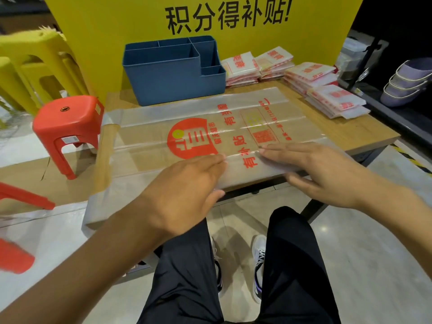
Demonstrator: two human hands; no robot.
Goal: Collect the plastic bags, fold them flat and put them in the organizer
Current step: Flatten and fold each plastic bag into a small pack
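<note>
Head view looks down on a wooden surface (364, 134) where a clear plastic bag (187, 127) with red print lies spread flat, its left end hanging over the surface's edge. Places below are told from this bag. Both hands rest on its near edge with fingers straight and flat, gripping nothing: the left hand (187, 183) presses on the bag's near middle, just below the red round logo, and the right hand (315, 169) presses on the bag's near right part, its fingertips pointing left toward the left hand's fingertips. The two sets of fingertips lie close together but apart.

Behind the bag, touching or just beside its far edge, stands a blue organizer (173, 73) with several open compartments. To the right of the organizer and behind the bag's far right corner lie stacks of folded bags (327, 90), white with red print, in several piles on the surface. A yellow board (117, 31) with black characters stands behind the organizer. Left of the bag, off the surface, stands a red stool (67, 122) on the floor, with yellow stools (30, 64) farther behind it. Below the bag's near edge the person's dark trousers (292, 265) and shoes show.
</note>
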